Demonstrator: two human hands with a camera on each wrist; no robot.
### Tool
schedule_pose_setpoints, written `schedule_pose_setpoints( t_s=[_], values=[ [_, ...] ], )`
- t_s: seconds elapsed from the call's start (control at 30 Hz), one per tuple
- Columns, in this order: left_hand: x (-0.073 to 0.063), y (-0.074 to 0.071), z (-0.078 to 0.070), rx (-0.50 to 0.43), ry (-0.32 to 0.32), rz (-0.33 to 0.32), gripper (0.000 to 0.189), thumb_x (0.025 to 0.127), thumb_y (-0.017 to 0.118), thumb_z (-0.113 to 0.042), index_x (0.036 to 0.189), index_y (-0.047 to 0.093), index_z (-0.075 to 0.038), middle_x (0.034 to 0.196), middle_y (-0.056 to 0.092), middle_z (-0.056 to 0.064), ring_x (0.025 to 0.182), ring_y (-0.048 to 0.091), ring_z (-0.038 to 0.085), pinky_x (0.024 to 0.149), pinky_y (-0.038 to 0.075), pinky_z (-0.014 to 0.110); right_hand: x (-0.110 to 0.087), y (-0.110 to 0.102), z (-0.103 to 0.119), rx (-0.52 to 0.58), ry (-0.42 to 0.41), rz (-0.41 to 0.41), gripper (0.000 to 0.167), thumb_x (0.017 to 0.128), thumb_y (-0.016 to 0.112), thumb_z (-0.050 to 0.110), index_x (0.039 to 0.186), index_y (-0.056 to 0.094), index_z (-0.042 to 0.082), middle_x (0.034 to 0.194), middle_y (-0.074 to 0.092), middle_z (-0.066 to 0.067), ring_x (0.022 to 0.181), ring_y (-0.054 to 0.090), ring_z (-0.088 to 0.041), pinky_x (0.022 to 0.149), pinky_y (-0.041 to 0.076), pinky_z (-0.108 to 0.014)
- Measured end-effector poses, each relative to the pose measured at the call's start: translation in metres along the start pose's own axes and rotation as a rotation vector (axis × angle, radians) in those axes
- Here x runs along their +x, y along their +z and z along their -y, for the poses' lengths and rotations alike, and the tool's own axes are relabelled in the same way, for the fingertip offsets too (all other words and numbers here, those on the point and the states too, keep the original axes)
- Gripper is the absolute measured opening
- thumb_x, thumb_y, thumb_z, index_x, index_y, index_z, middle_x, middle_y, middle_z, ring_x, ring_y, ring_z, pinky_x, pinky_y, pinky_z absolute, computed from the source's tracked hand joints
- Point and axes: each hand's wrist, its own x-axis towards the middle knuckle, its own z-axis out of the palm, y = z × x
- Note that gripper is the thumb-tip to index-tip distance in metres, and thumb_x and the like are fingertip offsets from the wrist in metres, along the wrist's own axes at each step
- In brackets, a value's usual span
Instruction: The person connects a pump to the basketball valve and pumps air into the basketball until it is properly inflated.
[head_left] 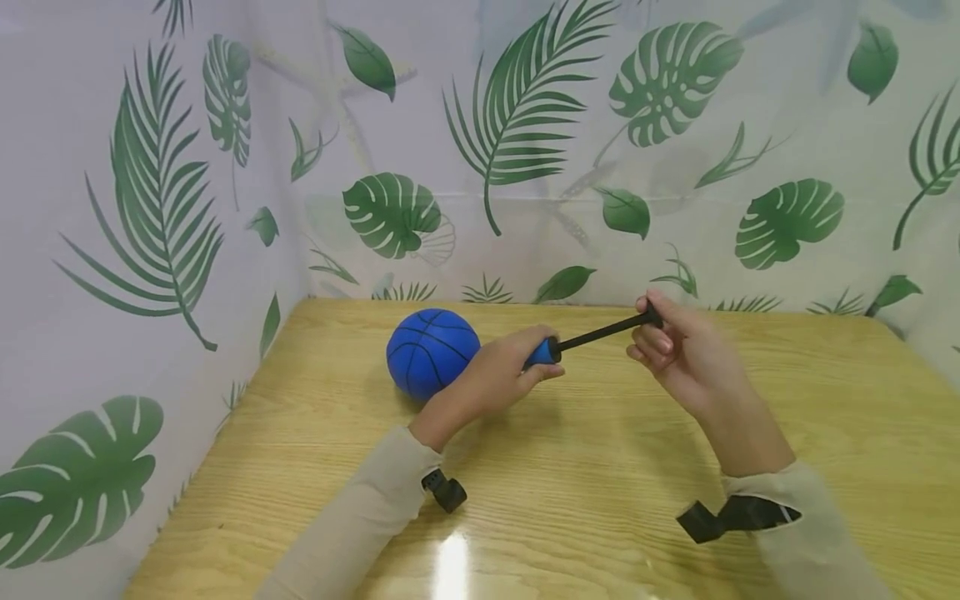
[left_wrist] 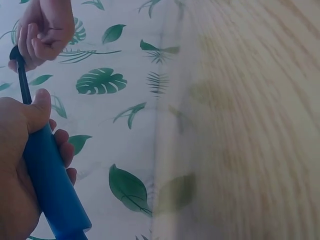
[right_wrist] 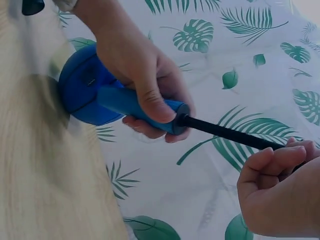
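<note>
A blue hand pump (left_wrist: 55, 182) is held up above the table, its black rod (head_left: 606, 332) drawn far out of the barrel. My left hand (head_left: 495, 371) grips the blue barrel, fingers and thumb wrapped round it. At the rod's end, my right hand (head_left: 693, 358) holds the black handle (head_left: 652, 315) with curled fingers. Behind the left hand sits a blue ball with black basketball lines (head_left: 427, 350), partly covered by that hand. In the right wrist view the barrel's far end overlaps the ball (right_wrist: 82, 87); whether the two are joined I cannot tell.
The wooden table (head_left: 585, 500) reaches back to a white cloth wall (head_left: 525, 258) printed with green leaves, which also runs along the left side. Black wrist cameras (head_left: 448, 492) are strapped over both sleeves.
</note>
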Motion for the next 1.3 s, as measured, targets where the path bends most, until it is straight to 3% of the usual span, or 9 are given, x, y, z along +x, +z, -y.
schedule_pose_setpoints(
  t_s=[0.3, 0.63, 0.87, 1.13, 1.3],
  values=[
    [-0.001, -0.001, -0.003, 0.022, 0.002, -0.027, 0.036, 0.103, 0.061, -0.036, 0.130, 0.055, -0.014, 0.100, 0.064, 0.000, 0.084, 0.059, 0.015, 0.074, 0.048, 0.030, 0.008, 0.003, -0.037, -0.176, 0.103, -0.005, 0.034, 0.109, 0.041, 0.039, 0.097, 0.064, 0.017, 0.061, 0.042, 0.007, 0.061, 0.020, -0.018, 0.066, 0.044, -0.023],
    [0.000, 0.003, -0.007, 0.069, 0.074, -0.019, 0.036, 0.103, 0.061, -0.033, 0.132, 0.056, -0.012, 0.116, 0.069, 0.003, 0.092, 0.062, 0.014, 0.080, 0.049, 0.030, 0.010, 0.009, -0.066, -0.306, 0.169, -0.057, 0.034, 0.107, 0.045, 0.045, 0.098, 0.067, 0.021, 0.064, 0.045, 0.008, 0.057, 0.041, -0.009, 0.067, 0.046, -0.024],
    [-0.001, 0.006, -0.005, 0.059, 0.065, -0.004, 0.037, 0.103, 0.061, -0.033, 0.133, 0.056, -0.012, 0.116, 0.069, 0.003, 0.092, 0.062, 0.015, 0.080, 0.049, 0.030, 0.010, 0.007, -0.067, -0.300, 0.173, -0.061, 0.033, 0.108, 0.045, 0.042, 0.097, 0.067, 0.020, 0.065, 0.046, 0.008, 0.057, 0.042, -0.008, 0.068, 0.045, -0.024],
    [-0.003, 0.003, -0.004, -0.016, 0.021, 0.007, 0.035, 0.104, 0.058, -0.038, 0.132, 0.055, -0.018, 0.113, 0.067, -0.001, 0.090, 0.062, 0.013, 0.080, 0.050, 0.028, 0.008, 0.011, -0.054, -0.398, 0.144, -0.052, 0.029, 0.110, 0.046, 0.036, 0.096, 0.065, 0.019, 0.063, 0.045, 0.009, 0.057, 0.037, -0.011, 0.069, 0.044, -0.026],
    [-0.003, -0.002, -0.003, -0.037, 0.011, -0.009, 0.033, 0.103, 0.058, -0.041, 0.127, 0.055, -0.019, 0.098, 0.061, -0.004, 0.084, 0.058, 0.013, 0.075, 0.047, 0.028, 0.004, 0.011, -0.031, -0.257, 0.038, -0.025, 0.030, 0.110, 0.046, 0.028, 0.092, 0.066, 0.014, 0.060, 0.039, 0.006, 0.057, 0.023, -0.017, 0.066, 0.044, -0.023]
  ],
)
